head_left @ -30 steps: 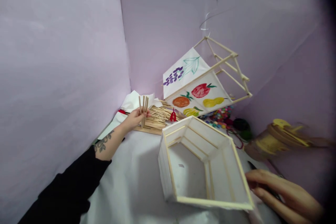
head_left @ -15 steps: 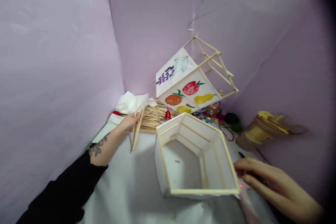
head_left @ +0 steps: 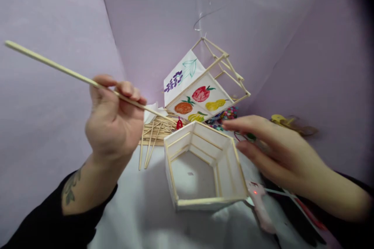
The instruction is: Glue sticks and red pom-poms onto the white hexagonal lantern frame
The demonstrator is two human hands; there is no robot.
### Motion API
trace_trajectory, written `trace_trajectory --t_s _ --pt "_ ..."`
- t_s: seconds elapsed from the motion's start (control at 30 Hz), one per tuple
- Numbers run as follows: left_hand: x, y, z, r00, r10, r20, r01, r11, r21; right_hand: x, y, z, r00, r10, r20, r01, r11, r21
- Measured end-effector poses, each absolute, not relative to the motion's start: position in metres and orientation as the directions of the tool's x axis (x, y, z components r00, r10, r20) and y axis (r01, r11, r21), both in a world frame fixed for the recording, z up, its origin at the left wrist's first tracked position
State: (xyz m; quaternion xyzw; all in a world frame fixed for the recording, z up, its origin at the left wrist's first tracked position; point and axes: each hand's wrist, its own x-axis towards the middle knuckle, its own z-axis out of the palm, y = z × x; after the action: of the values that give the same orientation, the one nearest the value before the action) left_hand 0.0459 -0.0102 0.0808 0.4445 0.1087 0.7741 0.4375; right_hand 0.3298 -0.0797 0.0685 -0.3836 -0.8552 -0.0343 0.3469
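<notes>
My left hand (head_left: 113,120) is raised at the left, its fingers closed round a thin wooden stick (head_left: 55,67) that slants from upper left down toward the middle. My right hand (head_left: 280,155) hovers past the right side of the lantern frame, thumb and fingers apart, with nothing in it. Between the hands stands a five-sided frame (head_left: 209,201) of wooden sticks covered in white paper, its open top facing me. Behind it rests a tilted lantern (head_left: 201,93) painted with fruit, its bare stick end up and a wire hook above.
A pile of wooden sticks (head_left: 156,130) lies behind the frame at left, several loose ones in front. A pink glue gun (head_left: 260,206) with a red light lies right of the frame. Yellow tape (head_left: 282,120) and colourful beads (head_left: 229,113) sit at the back right.
My left hand has come from the stick pile up toward me with one stick. My right hand has risen from the frame's right corner, uncovering the glue gun. The view has shifted slightly.
</notes>
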Motion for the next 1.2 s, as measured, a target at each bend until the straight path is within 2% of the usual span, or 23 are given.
trace_trajectory --t_s 0.1,0.2,0.3,0.4,0.47,0.53,0.6,0.67,0.83,0.97,1.1,1.2 --pt "0.071 -0.029 0.076 -0.099 0.852 0.514 -0.586 -0.467 0.662 0.294 -0.064 0.077 -0.505 0.608 0.613 0.646 0.737 -0.199" --pt "0.080 -0.029 0.051 0.038 0.866 0.498 -0.455 -0.429 0.781 0.285 -0.054 0.072 -0.523 0.665 0.533 0.656 0.713 -0.246" --pt "0.070 -0.017 0.031 0.118 0.865 0.488 -0.353 -0.423 0.835 0.303 -0.046 0.063 -0.485 0.732 0.479 0.714 0.647 -0.267" --pt "0.044 -0.003 0.027 -0.046 0.819 0.572 -0.204 -0.568 0.797 0.336 -0.039 0.051 -0.374 0.763 0.527 0.793 0.558 -0.244" --pt "0.023 0.005 0.029 -0.084 0.734 0.674 0.069 -0.671 0.739 0.354 -0.035 0.040 -0.355 0.763 0.540 0.827 0.526 -0.200" --pt "0.006 0.008 0.031 0.139 0.741 0.657 0.369 -0.654 0.660 0.363 -0.033 0.029 -0.371 0.760 0.533 0.839 0.520 -0.158" --pt "-0.003 0.007 0.030 0.348 0.776 0.526 0.536 -0.625 0.568 0.365 -0.034 0.019 -0.383 0.751 0.537 0.846 0.519 -0.122" --pt "-0.005 0.005 0.024 0.416 0.780 0.468 0.566 -0.625 0.538 0.362 -0.037 0.012 -0.396 0.742 0.541 0.849 0.520 -0.092" --pt "0.005 -0.001 0.014 0.465 0.725 0.509 0.505 -0.689 0.520 0.360 -0.040 0.005 -0.435 0.718 0.544 0.835 0.547 -0.054" --pt "0.009 -0.006 0.018 0.501 0.732 0.461 0.533 -0.681 0.502 0.361 -0.040 0.003 -0.424 0.703 0.571 0.841 0.539 -0.039" --pt "0.011 -0.006 0.020 0.526 0.722 0.449 0.550 -0.692 0.468 0.359 -0.039 0.000 -0.410 0.717 0.563 0.847 0.528 -0.055" --pt "0.013 -0.004 0.018 0.527 0.708 0.470 0.561 -0.705 0.434 0.362 -0.038 0.000 -0.382 0.749 0.541 0.840 0.526 -0.135"
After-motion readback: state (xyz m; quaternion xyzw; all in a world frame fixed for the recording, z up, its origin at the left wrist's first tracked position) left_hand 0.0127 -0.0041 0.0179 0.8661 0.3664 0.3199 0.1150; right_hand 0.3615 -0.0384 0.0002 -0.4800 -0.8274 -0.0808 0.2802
